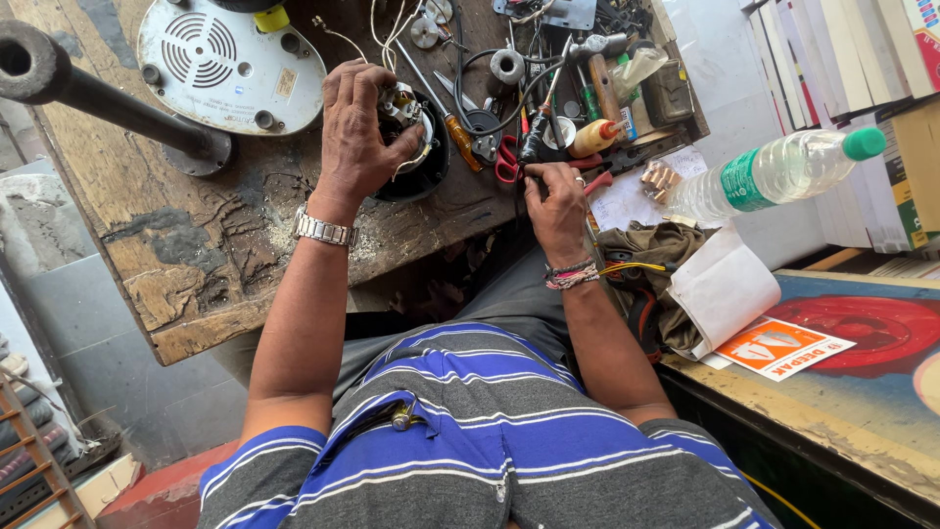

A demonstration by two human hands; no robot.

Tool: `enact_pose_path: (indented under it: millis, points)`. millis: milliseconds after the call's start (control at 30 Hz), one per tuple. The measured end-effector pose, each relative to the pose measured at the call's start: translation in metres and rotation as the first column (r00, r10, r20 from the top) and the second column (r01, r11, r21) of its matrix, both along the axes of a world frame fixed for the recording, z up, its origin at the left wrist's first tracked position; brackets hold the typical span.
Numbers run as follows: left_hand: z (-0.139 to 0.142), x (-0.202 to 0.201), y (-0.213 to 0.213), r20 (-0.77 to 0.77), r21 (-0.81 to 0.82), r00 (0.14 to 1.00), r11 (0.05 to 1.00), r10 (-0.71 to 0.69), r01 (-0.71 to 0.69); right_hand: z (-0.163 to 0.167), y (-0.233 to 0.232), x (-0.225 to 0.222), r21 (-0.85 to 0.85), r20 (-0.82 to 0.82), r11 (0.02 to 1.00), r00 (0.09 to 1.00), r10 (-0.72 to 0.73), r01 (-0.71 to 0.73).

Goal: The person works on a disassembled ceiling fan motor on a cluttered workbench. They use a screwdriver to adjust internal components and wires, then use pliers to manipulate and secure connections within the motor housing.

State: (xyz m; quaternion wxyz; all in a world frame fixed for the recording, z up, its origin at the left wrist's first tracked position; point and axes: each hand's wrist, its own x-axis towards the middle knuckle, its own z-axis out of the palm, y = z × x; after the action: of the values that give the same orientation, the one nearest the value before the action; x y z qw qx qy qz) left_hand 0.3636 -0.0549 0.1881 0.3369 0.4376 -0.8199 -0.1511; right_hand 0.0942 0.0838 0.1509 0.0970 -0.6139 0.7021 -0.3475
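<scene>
the left hand (357,122) is curled over a small motor (406,118), fingers wrapped round its top and thumb pressed to its near side, so most of the windings are hidden under the palm. the motor sits in a round black housing (431,167) on the worn wooden workbench (196,245), just right of the white round appliance base (230,59), whose top edge is cut off by the frame.

the right hand (556,201) lies right of the black housing, fingers closed round a dark tool handle (534,147); whether its tip touches anything is hard to make out among the clutter. red-handled scissors (506,162) lie between the housing and that hand, and an orange-handled screwdriver (455,127) lies just beside the housing's right rim.

further right of the housing, a clear plastic bottle (774,171) with a green cap lies on its side, above a white paper sheet (720,284). left of the appliance base, a dark metal pipe (88,88) runs out of frame.
</scene>
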Motion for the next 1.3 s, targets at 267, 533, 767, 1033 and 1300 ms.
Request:
enact_pose_path:
  millis: [267,533,767,1033,1300]
  points:
    - [-0.001,-0.001,0.002,0.004,-0.005,1.0,1.0,0.004,-0.004,-0.006,0.003,-0.003,0.003,-0.006,1.0,1.0,-0.012,0.012]
    - [0.003,-0.002,0.005,0.001,-0.013,1.0,1.0,0.006,-0.006,0.003,-0.006,0.0,0.082,0.02,0.996,0.999,-0.042,0.04]
    - [0.01,-0.002,0.006,0.0,-0.006,1.0,1.0,0.003,-0.003,-0.005,-0.01,0.026,0.008,0.042,0.984,0.983,0.176,-0.177]
    - [0.009,0.006,0.002,0.012,0.016,1.0,1.0,0.001,-0.002,-0.015,-0.001,0.029,0.066,0.041,0.988,0.99,0.137,-0.139]
    - [0.01,0.009,-0.004,0.001,0.0,1.0,1.0,0.012,-0.012,-0.034,0.025,-0.02,0.071,-0.369,0.996,0.926,0.078,-0.056]
